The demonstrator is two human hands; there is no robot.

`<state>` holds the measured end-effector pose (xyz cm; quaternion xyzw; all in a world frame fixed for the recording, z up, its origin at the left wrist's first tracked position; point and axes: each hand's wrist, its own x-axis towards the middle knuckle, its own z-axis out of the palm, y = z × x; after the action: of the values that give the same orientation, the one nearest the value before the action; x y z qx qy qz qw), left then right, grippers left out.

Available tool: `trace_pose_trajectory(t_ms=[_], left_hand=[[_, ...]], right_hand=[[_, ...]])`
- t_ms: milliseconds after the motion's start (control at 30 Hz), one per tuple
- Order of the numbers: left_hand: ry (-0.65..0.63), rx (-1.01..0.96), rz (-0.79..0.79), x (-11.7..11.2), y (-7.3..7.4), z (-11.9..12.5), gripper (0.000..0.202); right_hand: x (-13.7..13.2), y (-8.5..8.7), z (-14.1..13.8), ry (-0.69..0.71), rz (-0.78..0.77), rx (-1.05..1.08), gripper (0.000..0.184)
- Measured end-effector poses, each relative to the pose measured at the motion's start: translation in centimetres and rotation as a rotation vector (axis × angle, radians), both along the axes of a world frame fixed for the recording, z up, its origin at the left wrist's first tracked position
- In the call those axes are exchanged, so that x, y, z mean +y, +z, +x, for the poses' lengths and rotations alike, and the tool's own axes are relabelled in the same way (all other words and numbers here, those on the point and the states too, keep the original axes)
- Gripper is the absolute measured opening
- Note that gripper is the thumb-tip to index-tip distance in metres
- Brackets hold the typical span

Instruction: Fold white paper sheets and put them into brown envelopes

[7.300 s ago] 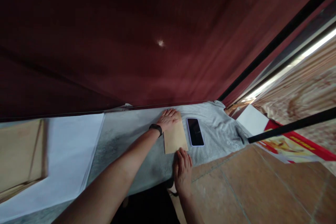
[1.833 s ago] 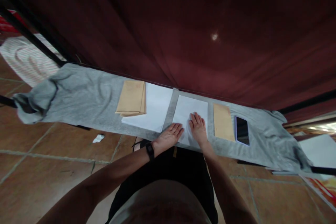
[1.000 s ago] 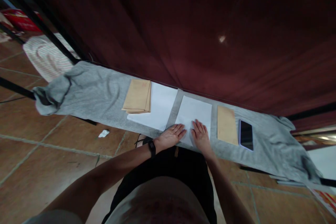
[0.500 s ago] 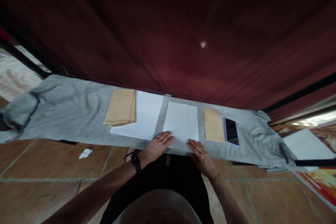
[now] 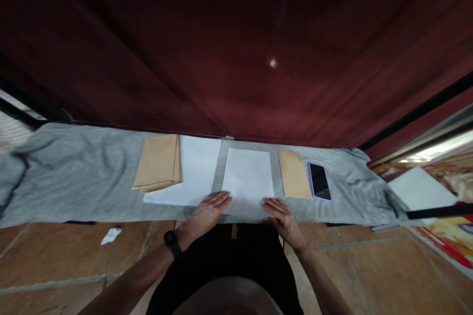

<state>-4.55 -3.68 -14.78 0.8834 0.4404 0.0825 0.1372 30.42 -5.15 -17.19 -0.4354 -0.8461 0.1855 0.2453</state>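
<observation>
A white sheet of paper lies on the grey cloth in front of me. My left hand, below a black wristband, rests with outstretched fingers at the sheet's lower left edge. At the lower right edge, my right hand lies with its fingers extended, their tips touching the paper; the thumb is mostly hidden. Left of the sheet, a stack of brown envelopes partly covers more white paper. One brown envelope lies to the right.
A phone with a pale purple edge lies right of the single envelope. The grey cloth covers a long narrow surface against a dark red curtain-like backing. A white scrap is on the tiled floor.
My left hand has slid left, off the sheet's face to its left edge. My right hand stays at the lower right edge. The whole view has shifted and tilted slightly.
</observation>
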Motion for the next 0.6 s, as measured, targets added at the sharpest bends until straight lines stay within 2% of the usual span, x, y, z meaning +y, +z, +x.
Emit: trace_pose_trajectory(t_ms=[133, 233, 333, 400, 500, 600], left_hand=[[-0.05, -0.087, -0.097, 0.5, 0.2, -1.1, 0.077], [-0.096, -0.177, -0.191, 2.1, 1.4, -0.7, 0.072], [-0.027, -0.218, -0.099, 4.4, 2.8, 2.0, 0.054], [-0.019, -0.208, -0.028, 5.8, 3.1, 4.7, 0.048], [-0.07, -0.118, 0.0, 7.5, 1.9, 8.3, 0.047], [-0.071, -0.048, 0.016, 8.3, 0.1, 10.0, 0.051]], right_hand=[[-0.1, 0.2, -0.1, -0.005, 0.003, -0.025, 0.065], [-0.1, 0.3, -0.2, -0.003, -0.007, -0.055, 0.065], [-0.1, 0.2, -0.2, -0.013, -0.007, -0.061, 0.063], [0.0, 0.1, -0.2, -0.018, 0.008, -0.056, 0.06], [0.0, 0.1, -0.2, -0.017, 0.024, -0.054, 0.055], [0.0, 0.1, -0.3, -0.013, 0.017, -0.06, 0.052]])
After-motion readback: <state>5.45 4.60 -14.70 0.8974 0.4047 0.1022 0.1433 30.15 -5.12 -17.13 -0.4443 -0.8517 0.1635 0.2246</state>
